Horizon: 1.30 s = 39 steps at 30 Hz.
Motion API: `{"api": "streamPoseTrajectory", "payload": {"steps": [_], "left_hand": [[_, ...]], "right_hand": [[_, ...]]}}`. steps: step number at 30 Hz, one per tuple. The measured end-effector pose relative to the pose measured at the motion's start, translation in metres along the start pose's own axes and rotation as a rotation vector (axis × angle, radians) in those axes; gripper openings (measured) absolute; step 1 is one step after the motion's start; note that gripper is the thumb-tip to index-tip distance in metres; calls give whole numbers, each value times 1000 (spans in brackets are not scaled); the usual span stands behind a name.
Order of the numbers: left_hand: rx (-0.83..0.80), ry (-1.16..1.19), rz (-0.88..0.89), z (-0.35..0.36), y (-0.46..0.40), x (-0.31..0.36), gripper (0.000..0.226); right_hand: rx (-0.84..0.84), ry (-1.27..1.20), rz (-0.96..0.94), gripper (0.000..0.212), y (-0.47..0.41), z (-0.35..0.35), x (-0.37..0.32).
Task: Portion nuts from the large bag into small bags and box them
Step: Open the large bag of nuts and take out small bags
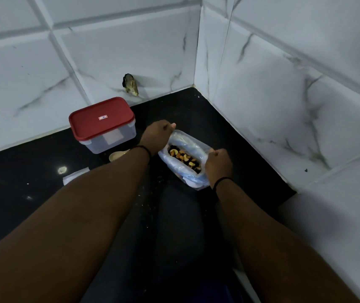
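Observation:
A large clear plastic bag lies on the black counter near the tiled corner, its mouth pulled wide. Mixed nuts, cashews and dark pieces, show inside. My left hand grips the bag's far rim with curled fingers. My right hand grips the near rim the same way. A clear plastic box with a red lid stands shut to the left of the bag. A small clear bag lies flat by my left forearm, partly hidden.
A pale round spoon-like item sits in front of the box, half hidden by my left arm. Marble-patterned tiled walls close off the back and right. A hole with debris marks the back wall. The black counter stretches left.

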<state>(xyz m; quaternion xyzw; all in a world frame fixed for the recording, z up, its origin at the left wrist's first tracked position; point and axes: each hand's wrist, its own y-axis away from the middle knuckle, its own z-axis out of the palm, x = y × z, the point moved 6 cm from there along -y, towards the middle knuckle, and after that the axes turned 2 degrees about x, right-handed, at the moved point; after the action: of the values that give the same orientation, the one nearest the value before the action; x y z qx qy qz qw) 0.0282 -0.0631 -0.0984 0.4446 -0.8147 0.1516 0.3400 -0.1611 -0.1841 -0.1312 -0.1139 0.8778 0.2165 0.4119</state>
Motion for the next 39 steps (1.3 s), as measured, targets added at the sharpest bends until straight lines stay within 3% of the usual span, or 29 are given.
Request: {"api": "streamPoseTrajectory", "payload": {"steps": [3,5,8,10,12,13,17,19,21,24,27,34,39], "left_hand": [[208,-84,-109,-12,14,-5,54],[225,-64,-208,-11,28,-12,75],[88,148,-384,3,37,-30,79],[4,269,-429,8,41,-34,60],[8,172,-361,2,41,-30,42],[29,65,-308,-3,42,-26,39],[232,-387,-86,-24,54,-2,46],[331,-542,226,-22,61,24,38],[203,-625,481,-4,64,43,17],[-51,-767,367,10,57,41,19],[-215,-927,312,18,56,34,28],[-352,-918,261,24,68,28,52],[-392,-855,238,31,75,29,52]], "right_hand": [[-10,-42,131,38,1,-3,7],[33,67,9,37,8,-11,0],[265,338,-647,25,36,-26,-39],[108,519,-940,26,50,-7,-49],[-162,655,-909,27,56,18,-41],[-218,652,-876,27,58,23,-37],[-241,715,-926,22,62,25,-41],[-238,730,-947,24,63,17,-51],[-228,768,-936,24,62,13,-59],[-257,875,-918,26,66,14,-62],[-283,986,-902,41,68,9,-61],[-360,1223,-817,54,60,3,-58],[-421,1343,-766,59,61,-2,-56]]}}
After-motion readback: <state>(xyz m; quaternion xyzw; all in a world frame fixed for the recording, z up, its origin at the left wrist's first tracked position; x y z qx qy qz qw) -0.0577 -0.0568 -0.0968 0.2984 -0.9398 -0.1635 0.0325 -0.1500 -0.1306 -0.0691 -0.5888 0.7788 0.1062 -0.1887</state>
